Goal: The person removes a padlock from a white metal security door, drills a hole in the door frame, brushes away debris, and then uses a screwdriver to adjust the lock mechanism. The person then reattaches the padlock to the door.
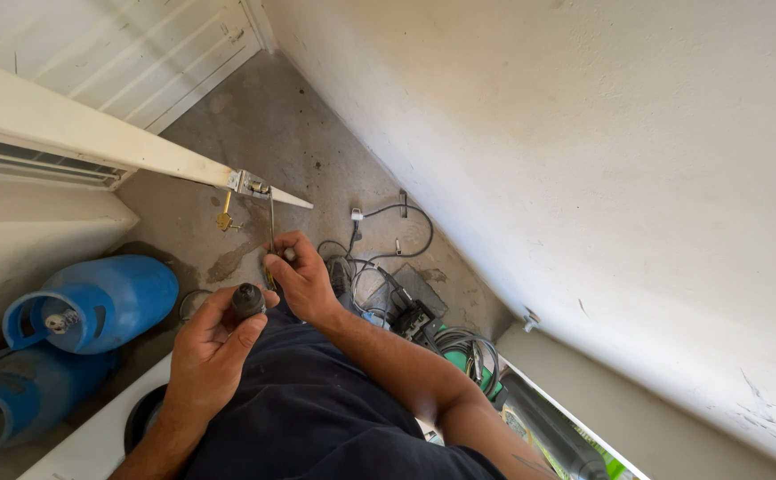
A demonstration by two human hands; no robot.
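Observation:
My left hand [208,345] holds a small dark rounded part [247,300] between thumb and fingers, just above my dark trousers. My right hand [299,277] is closed around a thin metal tool [271,222] whose shaft rises to a metal latch fitting [247,184] at the edge of an open white door [94,133]. A brass key [225,213] hangs from that fitting, a little left of the tool.
Two blue gas cylinders [94,307] stand at the lower left beside a white surface with a round hole [143,413]. Cables, a charger and a black box [410,313] lie on the concrete floor by the white wall [583,178]. A green hose coil [468,356] is at right.

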